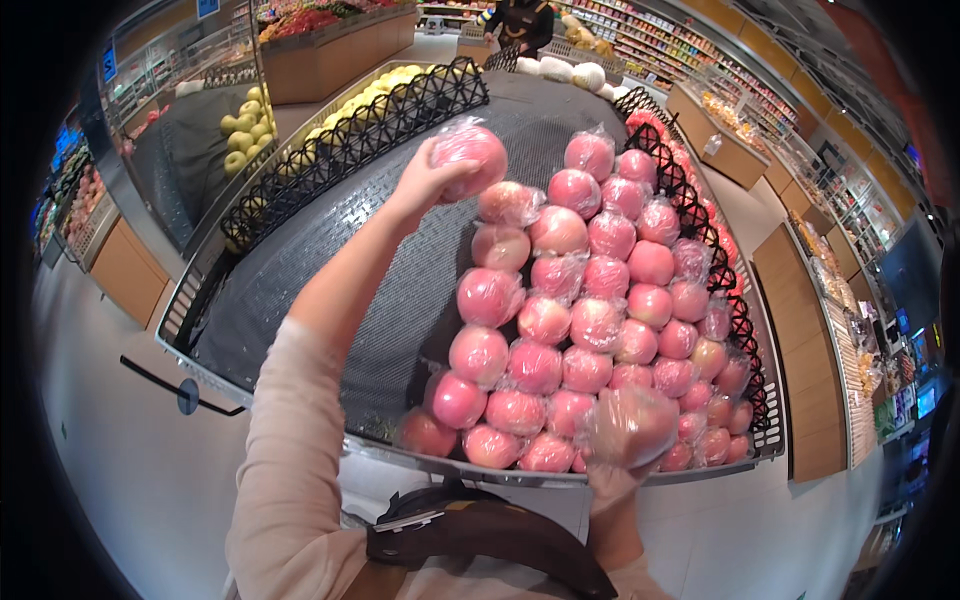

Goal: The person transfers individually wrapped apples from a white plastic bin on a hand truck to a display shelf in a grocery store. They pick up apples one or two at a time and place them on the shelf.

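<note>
My left hand (430, 178) is stretched out over the display and grips a plastic-wrapped pink apple (474, 156), its thumb across the near side. Close to the front edge, my right hand (611, 472) holds another wrapped apple (636, 424), blurred and above the pile. Rows of pink apples in cling film (535, 367) are stacked over the right part of the display bin. A black textured mat (322, 255) shows to the left of the stack. Both held apples are above the surfaces beneath them.
Black lattice dividers (352, 135) run along the left and right of the bin. Beyond the left one lie yellow-green fruits (382, 88). White foam-netted fruits (556, 69) line the far end. A person (525, 26) stands behind. The bin's grey rim (517, 474) is near my waist.
</note>
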A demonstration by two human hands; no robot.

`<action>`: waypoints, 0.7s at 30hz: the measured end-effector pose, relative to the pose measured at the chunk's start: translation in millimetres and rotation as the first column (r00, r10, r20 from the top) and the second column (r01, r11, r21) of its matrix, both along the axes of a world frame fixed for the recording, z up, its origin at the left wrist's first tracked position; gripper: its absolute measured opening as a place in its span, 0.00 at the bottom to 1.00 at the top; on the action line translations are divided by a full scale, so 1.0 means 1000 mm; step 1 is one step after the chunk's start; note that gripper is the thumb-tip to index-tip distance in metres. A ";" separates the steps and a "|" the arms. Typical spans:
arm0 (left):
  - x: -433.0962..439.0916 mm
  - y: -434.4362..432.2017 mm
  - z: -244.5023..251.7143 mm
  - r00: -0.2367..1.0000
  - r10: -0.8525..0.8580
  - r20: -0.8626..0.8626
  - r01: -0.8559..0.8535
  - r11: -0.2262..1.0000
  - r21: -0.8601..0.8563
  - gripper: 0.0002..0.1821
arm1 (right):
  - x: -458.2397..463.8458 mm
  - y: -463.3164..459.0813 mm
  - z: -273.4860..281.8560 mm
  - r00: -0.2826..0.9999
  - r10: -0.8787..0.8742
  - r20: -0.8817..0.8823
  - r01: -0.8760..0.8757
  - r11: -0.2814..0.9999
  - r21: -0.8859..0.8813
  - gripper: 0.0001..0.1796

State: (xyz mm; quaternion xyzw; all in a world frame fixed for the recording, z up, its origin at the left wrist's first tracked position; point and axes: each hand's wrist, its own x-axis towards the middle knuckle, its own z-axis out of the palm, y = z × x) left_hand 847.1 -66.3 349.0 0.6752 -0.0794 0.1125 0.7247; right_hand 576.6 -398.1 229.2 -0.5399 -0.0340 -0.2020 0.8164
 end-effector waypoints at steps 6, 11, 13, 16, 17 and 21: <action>0.112 -0.015 -0.026 0.992 -0.073 -0.101 0.091 0.977 0.193 0.48 | -0.028 0.004 -0.004 0.884 -0.450 0.126 0.461 0.798 -0.389 0.62; 0.131 -0.046 -0.052 0.993 -0.090 -0.081 0.103 0.977 0.184 0.52 | 0.008 0.009 0.031 0.895 -0.434 0.100 0.438 0.817 -0.374 0.41; 0.134 -0.056 -0.055 1.000 -0.006 -0.025 0.016 0.910 0.413 0.52 | 0.045 0.010 0.057 0.984 -0.125 -0.128 0.143 0.979 0.147 0.36; 0.137 -0.057 -0.059 0.996 -0.063 -0.055 0.079 0.923 0.377 0.49 | 0.121 0.019 0.099 0.975 0.175 -0.135 -0.111 0.915 0.388 0.32; 0.139 -0.055 -0.062 0.997 -0.060 -0.041 0.073 0.878 0.473 0.52 | 0.150 0.023 0.116 0.980 0.169 -0.108 -0.154 0.979 0.134 0.28; 0.144 -0.053 -0.090 0.991 -0.135 -0.016 0.133 0.936 0.326 0.49 | 0.299 0.060 0.186 0.989 0.146 -0.005 -0.132 0.881 -0.455 0.36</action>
